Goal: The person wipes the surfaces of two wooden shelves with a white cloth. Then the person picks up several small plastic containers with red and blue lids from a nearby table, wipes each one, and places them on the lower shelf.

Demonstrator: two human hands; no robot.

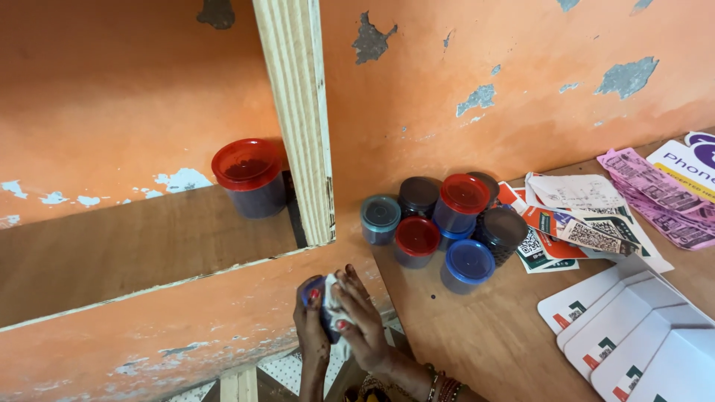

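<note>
Down below the edge of the wooden counter (477,342), the left hand (311,327) and right hand (363,320) are both clasping a small blue-lidded plastic jar (322,301) in a white cloth (337,307), which could be loosening their hold and letting it drop.

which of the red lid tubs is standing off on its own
The red-lidded tub on the shelf left of the wooden post; the other two sit in the cluster on the table.

A wooden counter (477,335) is carrying clustered lidded jars (439,223), paper slips (588,223) and white cards (633,327); a shelf (126,246) is bearing one red-lidded jar (249,179).
</note>
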